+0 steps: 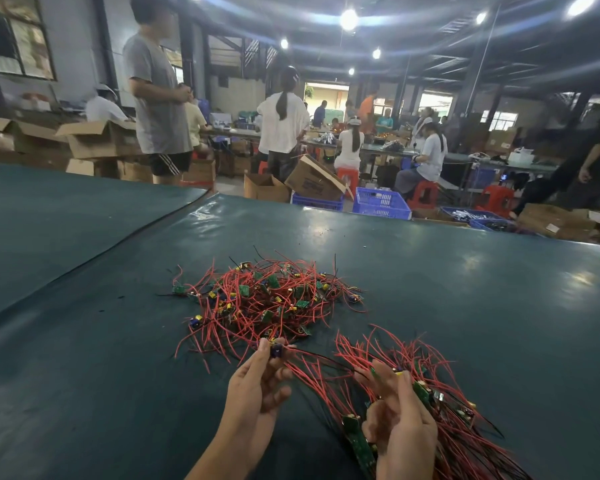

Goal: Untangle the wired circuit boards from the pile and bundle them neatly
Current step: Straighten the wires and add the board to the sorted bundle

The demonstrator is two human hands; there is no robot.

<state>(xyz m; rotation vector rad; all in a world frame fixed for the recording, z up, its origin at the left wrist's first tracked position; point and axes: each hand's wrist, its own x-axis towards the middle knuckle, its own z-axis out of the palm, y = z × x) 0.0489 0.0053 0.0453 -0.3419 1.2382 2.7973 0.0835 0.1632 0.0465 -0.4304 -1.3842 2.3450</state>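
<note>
A tangled pile (267,299) of small green circuit boards with red and black wires lies on the dark green table (101,341). At the pile's near edge my left hand (257,386) pinches one small board (276,349) with a blue part; its red and black wires trail right toward my other hand. My right hand (400,424) grips a bundle of boards (357,441) whose red wires (430,368) fan out up and to the right over the table. Part of the bundle is hidden behind the right hand.
The table's far edge (395,216) runs across the middle of the view; a seam (118,240) crosses the mat at left. Beyond it stand cardboard boxes (312,181), blue crates (381,202), red stools and several people at other benches.
</note>
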